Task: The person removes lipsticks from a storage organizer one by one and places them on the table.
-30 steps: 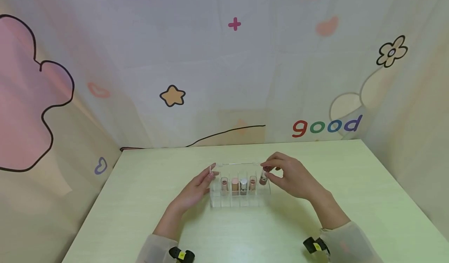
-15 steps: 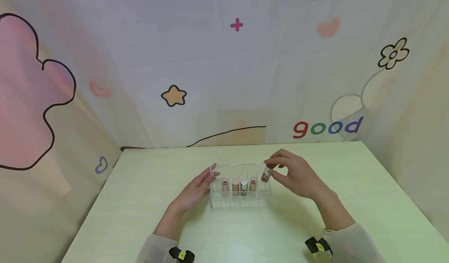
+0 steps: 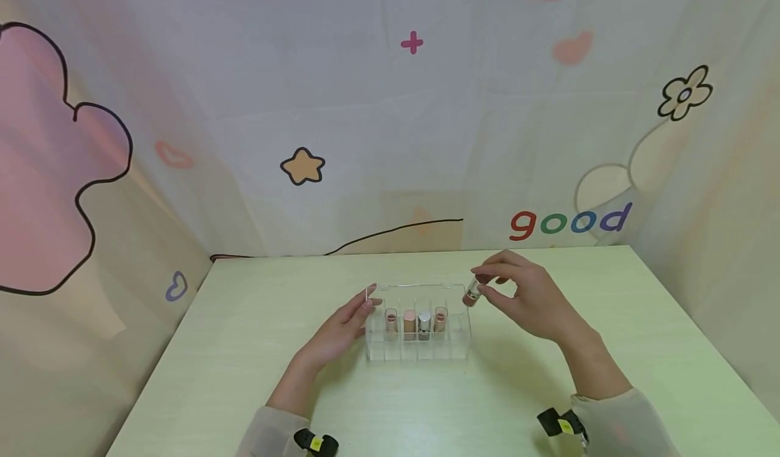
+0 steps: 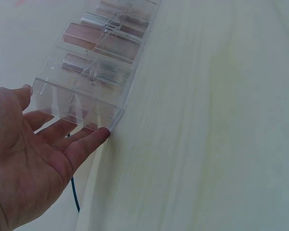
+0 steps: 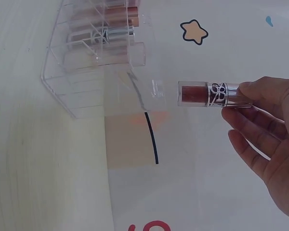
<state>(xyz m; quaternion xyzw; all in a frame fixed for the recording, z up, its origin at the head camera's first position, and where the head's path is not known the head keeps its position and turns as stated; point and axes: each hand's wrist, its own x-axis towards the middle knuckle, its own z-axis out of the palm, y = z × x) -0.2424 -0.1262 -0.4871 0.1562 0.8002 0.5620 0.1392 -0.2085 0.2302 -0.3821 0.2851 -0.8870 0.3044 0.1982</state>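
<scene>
A clear plastic lipstick organizer (image 3: 417, 349) stands on the table, with several lipsticks (image 3: 409, 323) upright in its slots. My left hand (image 3: 340, 328) holds the organizer by its left end; in the left wrist view the fingers (image 4: 89, 147) lie along that end wall. My right hand (image 3: 518, 294) pinches a lipstick (image 5: 197, 94) between thumb and fingertips, just off the organizer's upper right corner. This lipstick has a see-through end showing dark red, a lettered silver band and a shiny end in the fingers. It is tilted in the head view.
The pale table (image 3: 244, 308) reaches back to a printed curtain (image 3: 365, 105) that hangs behind it and at both sides. Black wrist straps (image 3: 315, 442) sit at both sleeves.
My right hand has lifted the lipstick out of the organizer's right end and moved it up and to the right. The left hand has stayed on the organizer.
</scene>
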